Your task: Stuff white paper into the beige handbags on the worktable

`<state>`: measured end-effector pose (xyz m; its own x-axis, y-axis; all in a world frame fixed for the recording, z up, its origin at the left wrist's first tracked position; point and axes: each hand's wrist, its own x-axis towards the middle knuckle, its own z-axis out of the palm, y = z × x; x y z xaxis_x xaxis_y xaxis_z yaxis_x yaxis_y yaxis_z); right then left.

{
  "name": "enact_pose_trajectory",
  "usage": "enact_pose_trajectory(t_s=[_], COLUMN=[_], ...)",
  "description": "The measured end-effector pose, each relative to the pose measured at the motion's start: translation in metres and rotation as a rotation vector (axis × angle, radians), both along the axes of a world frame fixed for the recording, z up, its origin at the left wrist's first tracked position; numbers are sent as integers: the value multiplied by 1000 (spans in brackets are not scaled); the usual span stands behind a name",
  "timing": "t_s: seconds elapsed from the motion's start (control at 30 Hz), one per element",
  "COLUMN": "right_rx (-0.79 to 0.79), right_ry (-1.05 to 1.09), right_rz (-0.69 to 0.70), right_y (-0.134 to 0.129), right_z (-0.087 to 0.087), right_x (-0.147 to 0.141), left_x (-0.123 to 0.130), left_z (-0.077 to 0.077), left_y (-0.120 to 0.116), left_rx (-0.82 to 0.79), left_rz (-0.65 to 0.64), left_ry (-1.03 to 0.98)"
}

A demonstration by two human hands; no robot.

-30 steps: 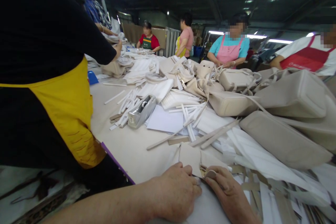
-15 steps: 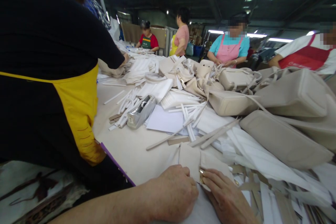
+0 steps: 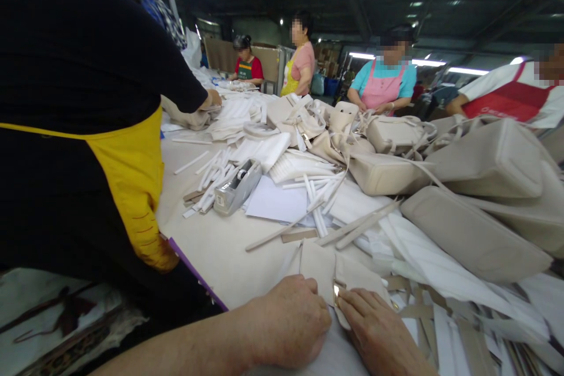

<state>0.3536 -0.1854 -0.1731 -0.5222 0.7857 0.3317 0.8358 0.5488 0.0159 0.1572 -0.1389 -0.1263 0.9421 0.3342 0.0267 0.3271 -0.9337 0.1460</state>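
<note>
A beige faux-leather panel (image 3: 317,267) lies on the table (image 3: 211,247) near its edge, likely light and floppy, best held by its edges. The curled left hand (image 3: 288,322) and flatter right hand (image 3: 374,329) close around its small metal fitting (image 3: 336,292); any actual grip is hidden.

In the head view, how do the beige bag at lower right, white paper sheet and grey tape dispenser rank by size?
Largest to smallest: beige bag, white paper sheet, grey tape dispenser. The last two look close.
</note>
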Motion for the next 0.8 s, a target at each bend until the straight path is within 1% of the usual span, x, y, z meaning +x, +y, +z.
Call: enact_pose_trajectory(t_s=[0.1,0.2,0.3,0.37,0.5,0.63,0.7,0.73,0.8], right_rx=[0,-5,-14,-75,-268,-346,-389,-410,-445], right_ry=[70,71,94,133,172,126,89,78,91], right_rz=[-38,-76,-46,-26,-104,-160,-171,-167,-150], right_y=[2,4,3,0,-4,-4,-2,0,1], right_z=[-6,-12,-13,-11,-7,-2,3,7,14], right_x=[0,1,3,5,10,5,1,1,9], left_x=[1,2,2,1,-1,0,-2,-3,-8], left_z=[-4,-6,-4,-2,-5,-6,-2,1,6], left_y=[1,1,1,0,1,0,1,2,6], left_rx=[16,30,28,11,2,-4,-53,-109,-282], left_rz=[11,7,16,22,34,31,41,58,137], left_ry=[-22,-23,-8,-7,-15,-24,-36,-74,-238])
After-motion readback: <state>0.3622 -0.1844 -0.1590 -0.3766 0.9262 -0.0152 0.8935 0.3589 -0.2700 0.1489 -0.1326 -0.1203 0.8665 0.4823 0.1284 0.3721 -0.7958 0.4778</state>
